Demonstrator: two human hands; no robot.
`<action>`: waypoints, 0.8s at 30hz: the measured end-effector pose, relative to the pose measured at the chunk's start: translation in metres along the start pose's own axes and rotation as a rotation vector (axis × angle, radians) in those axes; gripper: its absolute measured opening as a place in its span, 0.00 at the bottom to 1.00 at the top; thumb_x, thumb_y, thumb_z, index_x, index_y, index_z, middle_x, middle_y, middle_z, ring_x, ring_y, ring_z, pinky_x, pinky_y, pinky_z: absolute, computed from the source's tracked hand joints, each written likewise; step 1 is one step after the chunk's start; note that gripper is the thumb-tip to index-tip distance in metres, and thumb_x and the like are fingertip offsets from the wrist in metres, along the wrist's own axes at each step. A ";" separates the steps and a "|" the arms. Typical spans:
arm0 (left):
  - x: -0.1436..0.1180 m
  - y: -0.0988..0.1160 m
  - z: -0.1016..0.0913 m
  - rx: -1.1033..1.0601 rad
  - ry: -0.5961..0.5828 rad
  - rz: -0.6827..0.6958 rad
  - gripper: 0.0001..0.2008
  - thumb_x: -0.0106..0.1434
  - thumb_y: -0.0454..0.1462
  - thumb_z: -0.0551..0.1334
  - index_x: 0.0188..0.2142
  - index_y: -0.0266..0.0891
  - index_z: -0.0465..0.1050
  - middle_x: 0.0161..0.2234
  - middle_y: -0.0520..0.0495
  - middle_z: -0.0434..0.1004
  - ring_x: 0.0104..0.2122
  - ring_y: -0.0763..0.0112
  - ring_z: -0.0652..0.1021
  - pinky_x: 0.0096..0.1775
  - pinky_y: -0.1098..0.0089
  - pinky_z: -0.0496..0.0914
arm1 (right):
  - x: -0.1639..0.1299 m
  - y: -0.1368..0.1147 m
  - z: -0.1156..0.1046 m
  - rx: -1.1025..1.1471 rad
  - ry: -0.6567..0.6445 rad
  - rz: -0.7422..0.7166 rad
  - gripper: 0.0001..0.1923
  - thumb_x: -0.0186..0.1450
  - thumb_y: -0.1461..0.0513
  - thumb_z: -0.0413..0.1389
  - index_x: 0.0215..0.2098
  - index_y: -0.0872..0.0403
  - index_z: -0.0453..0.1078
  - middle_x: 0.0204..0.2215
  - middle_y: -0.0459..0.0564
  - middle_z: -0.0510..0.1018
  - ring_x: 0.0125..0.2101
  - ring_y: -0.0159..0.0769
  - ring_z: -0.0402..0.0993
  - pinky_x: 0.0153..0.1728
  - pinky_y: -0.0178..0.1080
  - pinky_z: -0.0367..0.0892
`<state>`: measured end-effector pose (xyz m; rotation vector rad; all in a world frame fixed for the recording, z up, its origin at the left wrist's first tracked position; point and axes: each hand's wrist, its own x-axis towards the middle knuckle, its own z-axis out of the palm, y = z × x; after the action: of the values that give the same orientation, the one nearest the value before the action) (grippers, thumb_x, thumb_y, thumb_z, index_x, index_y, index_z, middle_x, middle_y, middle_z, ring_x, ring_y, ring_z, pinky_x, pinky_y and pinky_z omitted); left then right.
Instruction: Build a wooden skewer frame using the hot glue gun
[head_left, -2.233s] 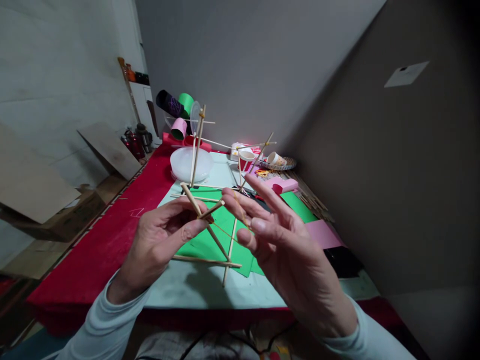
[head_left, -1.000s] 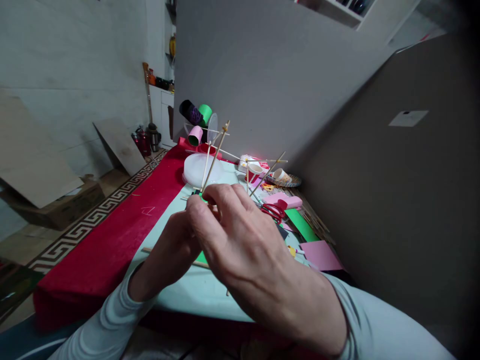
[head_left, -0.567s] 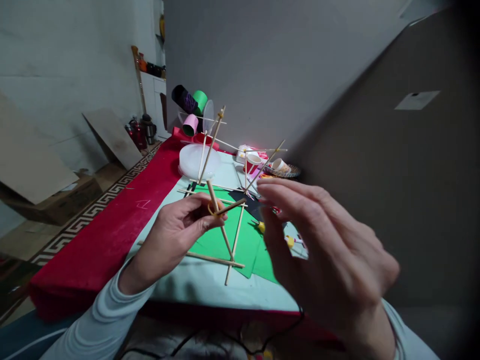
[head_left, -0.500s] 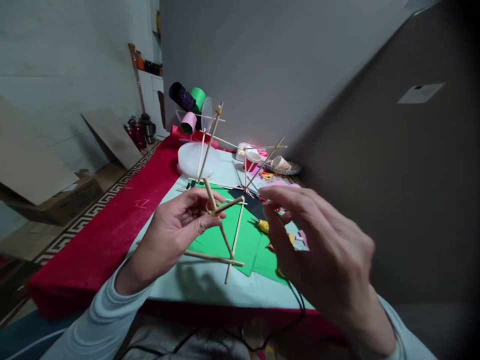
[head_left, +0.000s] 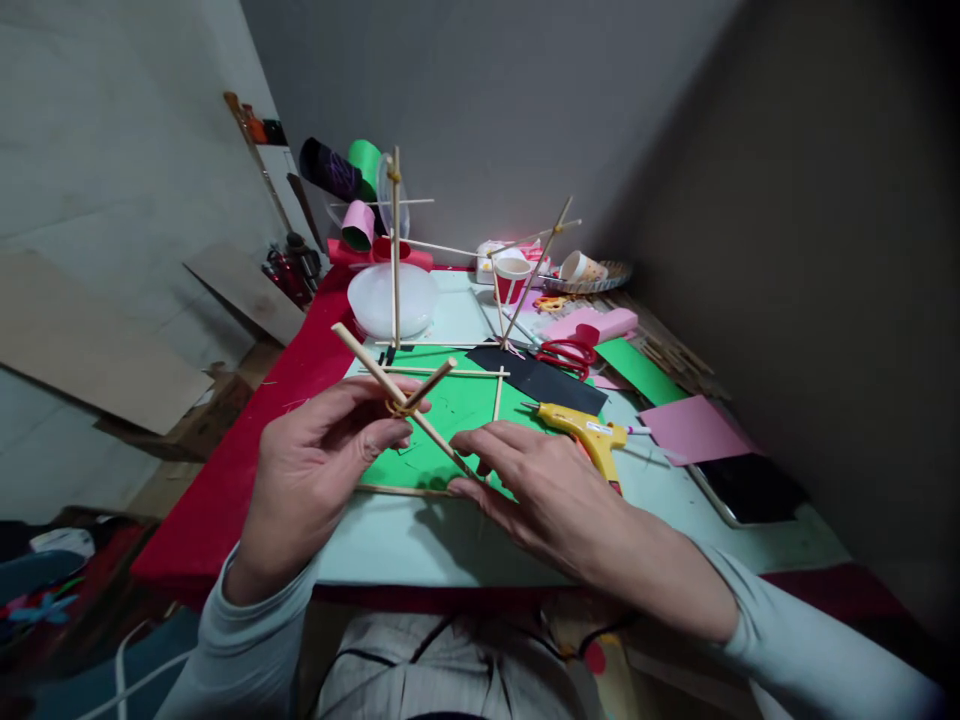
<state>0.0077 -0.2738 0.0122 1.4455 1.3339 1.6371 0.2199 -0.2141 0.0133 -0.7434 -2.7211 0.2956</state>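
A frame of thin wooden sticks [head_left: 450,372] stands over green paper [head_left: 442,410]. My left hand [head_left: 322,460] pinches two crossed sticks [head_left: 371,362] where a yellow rubber band [head_left: 397,407] binds them. The longer one slants down to the right. My right hand [head_left: 547,490] closes its fingers around the lower end of that stick, hiding the near right corner. Farther back, two upright stick legs [head_left: 396,250] also carry yellow bands. To the right of my right hand lies a yellow hot glue gun [head_left: 581,425].
Red-handled scissors [head_left: 566,358] and black paper [head_left: 540,380] lie behind the glue gun. Pink paper [head_left: 697,428] and a phone-like dark slab [head_left: 750,490] are at the right. Paper cups [head_left: 513,275], a clear plastic lid [head_left: 394,300] and paper tubes [head_left: 358,222] stand at the back.
My right hand has moved down and left from the air onto the slanted stick. My left hand still holds the banded joint. The view has turned to the right.
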 end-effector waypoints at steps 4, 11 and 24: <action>-0.003 -0.002 -0.004 0.045 0.020 -0.003 0.09 0.65 0.38 0.70 0.43 0.56 0.83 0.42 0.59 0.85 0.35 0.78 0.81 0.39 0.81 0.77 | 0.006 0.001 0.001 -0.004 -0.027 -0.028 0.10 0.76 0.58 0.53 0.43 0.55 0.73 0.34 0.51 0.78 0.29 0.37 0.74 0.25 0.39 0.55; -0.002 -0.002 0.001 -0.031 0.000 -0.011 0.13 0.66 0.38 0.70 0.49 0.56 0.82 0.43 0.56 0.85 0.37 0.76 0.81 0.36 0.80 0.76 | 0.023 0.001 -0.009 0.228 0.446 -0.209 0.09 0.76 0.63 0.53 0.51 0.56 0.72 0.42 0.53 0.81 0.38 0.35 0.77 0.37 0.37 0.69; 0.000 0.000 0.006 -0.039 0.005 0.077 0.17 0.66 0.35 0.69 0.51 0.58 0.80 0.50 0.58 0.84 0.48 0.74 0.83 0.50 0.80 0.77 | 0.049 0.004 -0.008 0.462 0.562 -0.387 0.07 0.70 0.69 0.57 0.42 0.54 0.75 0.38 0.49 0.80 0.40 0.33 0.76 0.44 0.38 0.73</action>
<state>0.0137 -0.2719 0.0113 1.4879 1.2562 1.7073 0.1841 -0.1838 0.0312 -0.1293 -2.0851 0.5082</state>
